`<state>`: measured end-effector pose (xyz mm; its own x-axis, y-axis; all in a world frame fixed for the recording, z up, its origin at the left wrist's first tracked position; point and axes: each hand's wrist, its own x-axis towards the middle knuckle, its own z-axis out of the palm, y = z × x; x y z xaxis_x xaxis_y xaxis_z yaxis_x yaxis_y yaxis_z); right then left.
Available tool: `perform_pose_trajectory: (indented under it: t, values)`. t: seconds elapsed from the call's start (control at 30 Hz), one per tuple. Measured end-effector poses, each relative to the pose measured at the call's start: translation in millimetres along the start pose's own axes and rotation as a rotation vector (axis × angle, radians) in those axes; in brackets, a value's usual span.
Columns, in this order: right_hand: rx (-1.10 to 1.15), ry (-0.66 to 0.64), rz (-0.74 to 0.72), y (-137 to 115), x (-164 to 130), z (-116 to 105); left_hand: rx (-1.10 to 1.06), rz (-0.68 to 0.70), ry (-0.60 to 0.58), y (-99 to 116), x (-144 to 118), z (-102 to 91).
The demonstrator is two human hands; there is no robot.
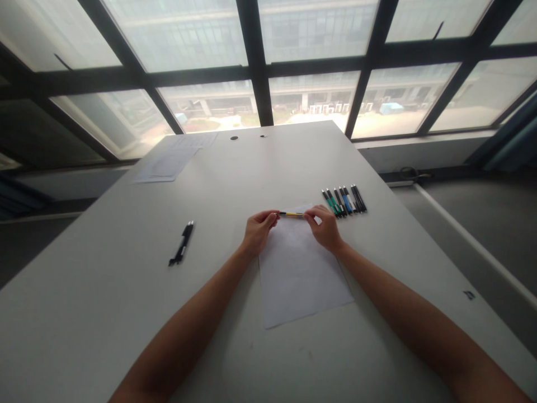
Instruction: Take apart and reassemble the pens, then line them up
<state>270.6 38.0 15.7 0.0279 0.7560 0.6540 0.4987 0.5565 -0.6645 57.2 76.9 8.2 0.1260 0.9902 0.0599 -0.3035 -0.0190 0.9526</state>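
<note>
"Where is the yellow-and-black pen (290,214)?"

"It is resting between both sets of fingertips, over the far part of the paper (306,274). The left hand (257,232) is pinching the dark end, and the right hand (326,228) is pinching the other. Thumbs and fingers are meeting with hardly any gap."

"What could go wrong?"

"If one hand is tugging too hard, the pen might slip and roll toward the row of pens (346,202), just past the right fingers."

"And the arms?"

"Both are reaching forward and leaning inward. Black pens (180,249) are lying left of the left fingers."
</note>
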Motion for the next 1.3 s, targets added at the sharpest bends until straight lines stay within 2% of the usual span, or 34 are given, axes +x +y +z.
perform_pose_trajectory:
  t: [0.23, 0.47, 0.6, 0.7, 0.77, 0.87, 0.93, 1.1, 1.23, 1.3]
  values:
    - [-0.025, -0.026, 0.003, -2, 1, 0, 0.285, 0.11, -0.015, 3, -5, 1.3]
    - [0.004, -0.068, -0.013, -1, 2, 0, 0.614, 0.317, -0.062, 13, -11, 4.1]
    - [0.082, -0.022, 0.025, 5, 4, -1, 0.615, 0.367, 0.007, 15, -11, 4.0]
    - [-0.04, 0.041, 0.082, 12, 4, 3, 0.539, 0.334, 0.071, 15, -9, 3.8]
    - [-0.182, -0.034, 0.061, 15, 3, 6, 0.471, 0.324, 0.099, 16, -8, 4.3]
    - [-0.337, -0.235, -0.017, 15, 0, 11, 0.41, 0.331, 0.113, 18, -9, 6.3]
    - [-0.388, -0.281, -0.021, 14, -1, 12, 0.394, 0.328, 0.115, 19, -10, 7.7]
    - [-0.429, -0.217, 0.046, 19, 1, 7, 0.418, 0.332, 0.127, 20, -9, 6.4]
    - [-0.447, -0.207, 0.044, 26, 0, 7, 0.505, 0.374, 0.182, 23, -2, -4.5]
    - [-0.422, -0.142, 0.073, 28, 1, 6, 0.55, 0.401, 0.232, 25, 3, -11.9]
